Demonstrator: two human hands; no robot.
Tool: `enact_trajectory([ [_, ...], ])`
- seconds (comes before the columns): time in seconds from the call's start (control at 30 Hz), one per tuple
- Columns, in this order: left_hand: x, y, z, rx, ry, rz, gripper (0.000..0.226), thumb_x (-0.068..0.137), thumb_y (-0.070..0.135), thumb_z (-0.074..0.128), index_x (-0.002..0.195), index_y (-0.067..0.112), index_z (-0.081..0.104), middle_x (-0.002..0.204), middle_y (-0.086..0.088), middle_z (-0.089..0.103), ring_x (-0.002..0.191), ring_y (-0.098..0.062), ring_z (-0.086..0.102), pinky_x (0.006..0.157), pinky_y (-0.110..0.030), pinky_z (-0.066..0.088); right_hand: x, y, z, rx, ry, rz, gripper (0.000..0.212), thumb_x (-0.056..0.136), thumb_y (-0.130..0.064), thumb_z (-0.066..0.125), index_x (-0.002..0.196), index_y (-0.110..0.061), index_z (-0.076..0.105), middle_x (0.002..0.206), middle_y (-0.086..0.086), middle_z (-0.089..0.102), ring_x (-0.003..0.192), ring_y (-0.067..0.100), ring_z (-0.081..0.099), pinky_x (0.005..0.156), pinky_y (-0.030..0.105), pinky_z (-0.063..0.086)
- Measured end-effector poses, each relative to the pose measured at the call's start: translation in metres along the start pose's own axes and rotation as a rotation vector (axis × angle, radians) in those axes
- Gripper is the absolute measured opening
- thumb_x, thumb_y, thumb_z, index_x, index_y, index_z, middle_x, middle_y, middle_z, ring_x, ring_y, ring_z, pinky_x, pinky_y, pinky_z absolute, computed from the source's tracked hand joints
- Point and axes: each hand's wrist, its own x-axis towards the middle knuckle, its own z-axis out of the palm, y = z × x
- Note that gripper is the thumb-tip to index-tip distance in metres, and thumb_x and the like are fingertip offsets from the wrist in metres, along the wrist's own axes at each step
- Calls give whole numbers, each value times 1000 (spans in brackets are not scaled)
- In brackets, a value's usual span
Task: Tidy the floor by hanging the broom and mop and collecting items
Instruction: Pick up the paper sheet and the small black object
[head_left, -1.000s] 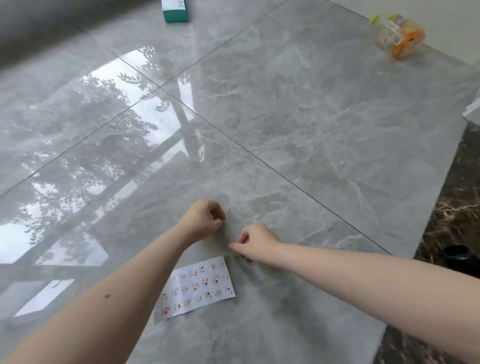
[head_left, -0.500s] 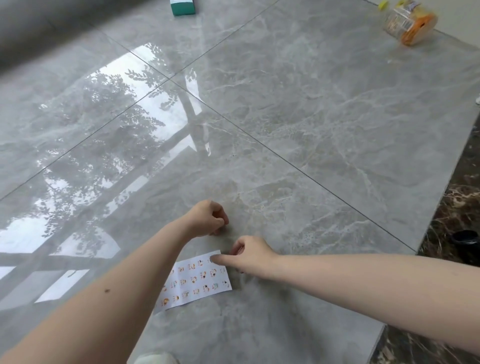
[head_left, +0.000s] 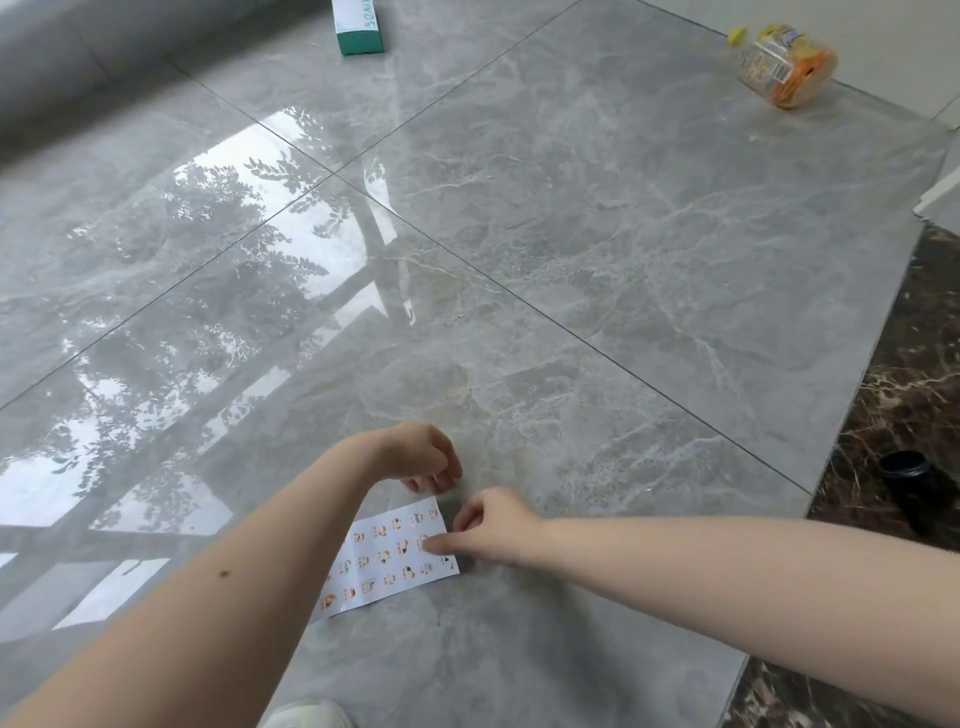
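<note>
A white sticker sheet with small orange pictures lies flat on the glossy grey floor, close in front of me. My right hand rests at the sheet's right edge, one finger stretched onto the paper and the others curled. My left hand hovers just beyond the sheet's far edge with fingers loosely bent and nothing in it. A clear plastic bottle with orange contents and a yellow cap lies on its side at the far right. A green and white box lies at the far edge. No broom or mop is in view.
A dark brown marble strip borders the grey tiles on the right, with a small black round object on it. A white edge juts in at the right. The toe of a pale shoe shows at the bottom.
My right hand has slid left from the bare floor onto the sheet's right edge, a finger now on the paper. My left hand has loosened from a fist. The view has shifted slightly.
</note>
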Motion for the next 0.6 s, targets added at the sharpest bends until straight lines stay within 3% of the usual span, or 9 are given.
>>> enact_trajectory([
  [0.13,-7,-9,-3,267,-111,-4,41,82,0,52,112,24,67,115,5,66,106,-14,63,91,-27,54,5,2,25,-79,170,4,30,71,-41,75,58,-25,53,78,-7,63,76,16,60,69,24,43],
  [0.23,-8,-15,-1,406,-91,-25,39,78,12,69,117,20,64,114,2,65,98,-15,60,90,-27,52,6,3,17,-71,216,24,28,78,-26,67,54,-25,52,78,-6,61,82,16,61,73,26,48],
  [0.3,-5,-15,2,455,-48,-27,33,77,22,74,107,16,64,100,1,62,90,-17,56,83,-28,49,7,3,4,-53,242,15,27,80,-24,66,57,-24,53,80,-5,61,82,15,59,76,25,47],
  [0.37,0,-13,6,446,7,-25,21,78,29,73,88,15,62,84,4,57,78,-16,52,70,-25,45,9,5,-11,-31,286,-3,22,82,-24,67,63,-23,56,78,-5,61,81,13,57,74,23,44],
  [0.47,6,-8,8,316,105,-32,29,82,32,68,66,18,48,70,6,46,64,-13,43,58,-21,35,12,7,-35,12,371,-23,22,82,-21,67,64,-24,56,67,-11,55,78,12,56,71,21,41],
  [0.6,12,13,6,105,207,17,20,86,28,63,77,13,52,74,3,48,67,-15,45,57,-22,34,15,4,-69,75,477,-29,13,83,-23,67,73,-21,58,66,-13,51,78,13,55,71,21,39],
])
